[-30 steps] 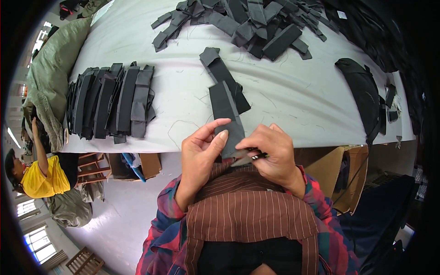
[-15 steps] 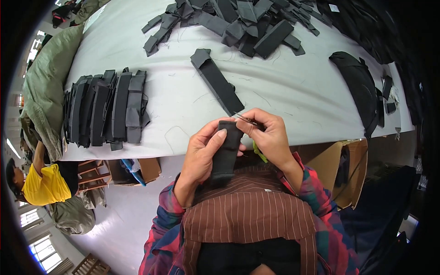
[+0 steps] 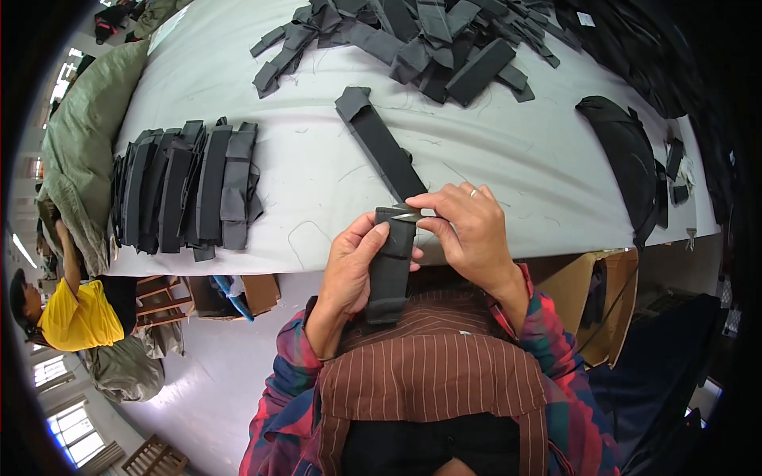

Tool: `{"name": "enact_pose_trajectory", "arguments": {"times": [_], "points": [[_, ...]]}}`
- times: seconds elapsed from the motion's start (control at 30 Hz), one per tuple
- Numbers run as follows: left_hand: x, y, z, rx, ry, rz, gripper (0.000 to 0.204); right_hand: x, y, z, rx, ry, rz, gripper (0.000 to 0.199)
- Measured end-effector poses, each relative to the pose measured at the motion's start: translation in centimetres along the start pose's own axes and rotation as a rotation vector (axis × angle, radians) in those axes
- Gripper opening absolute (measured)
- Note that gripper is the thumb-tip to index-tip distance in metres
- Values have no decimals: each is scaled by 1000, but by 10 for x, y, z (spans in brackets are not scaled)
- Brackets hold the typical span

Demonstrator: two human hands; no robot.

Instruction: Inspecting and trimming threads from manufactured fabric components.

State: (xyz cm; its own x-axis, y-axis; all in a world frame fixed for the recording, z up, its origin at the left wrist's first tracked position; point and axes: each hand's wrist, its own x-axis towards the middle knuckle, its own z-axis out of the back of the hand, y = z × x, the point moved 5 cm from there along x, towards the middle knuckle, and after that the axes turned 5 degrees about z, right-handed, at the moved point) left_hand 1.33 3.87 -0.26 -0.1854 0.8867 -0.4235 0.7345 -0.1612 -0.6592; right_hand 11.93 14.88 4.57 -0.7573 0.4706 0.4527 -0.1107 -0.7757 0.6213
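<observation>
My left hand grips a dark fabric strip upright in front of my apron, thumb on its face near the top. In my right hand are small metal thread snips, pinched between thumb and fingers. Their pointed blades lie across the strip's upper end; most of the handle is hidden by the fingers. Just beyond my hands, a second dark strip lies slanted on the pale table covering.
Folded dark strips stand in a row at the left. A loose heap of strips covers the far middle. Black fabric pieces lie at the right. Cardboard boxes sit below the table edge. A person in yellow is at far left.
The snips have swung from above the strip's top edge to across its face. My right hand has turned and its fingers extend more. The left hand still holds the strip.
</observation>
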Motion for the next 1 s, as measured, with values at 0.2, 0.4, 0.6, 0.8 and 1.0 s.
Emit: {"name": "enact_pose_trajectory", "arguments": {"times": [0.2,0.4,0.6,0.8,1.0], "points": [[-1,0,1,12,-26,10,25,0,5,-3,-160,-41,136,21],[-4,0,0,14,-19,39,26,-6,6,-6,-286,-44,206,22],[-2,1,-2,6,-35,40,26,-6,6,-4,-289,-76,226,18],[0,-1,-1,27,-24,5,25,3,-6,0,166,-6,-72,16],[6,-13,4,-1,-40,-26,27,0,-4,13,94,-90,-100,20]]}}
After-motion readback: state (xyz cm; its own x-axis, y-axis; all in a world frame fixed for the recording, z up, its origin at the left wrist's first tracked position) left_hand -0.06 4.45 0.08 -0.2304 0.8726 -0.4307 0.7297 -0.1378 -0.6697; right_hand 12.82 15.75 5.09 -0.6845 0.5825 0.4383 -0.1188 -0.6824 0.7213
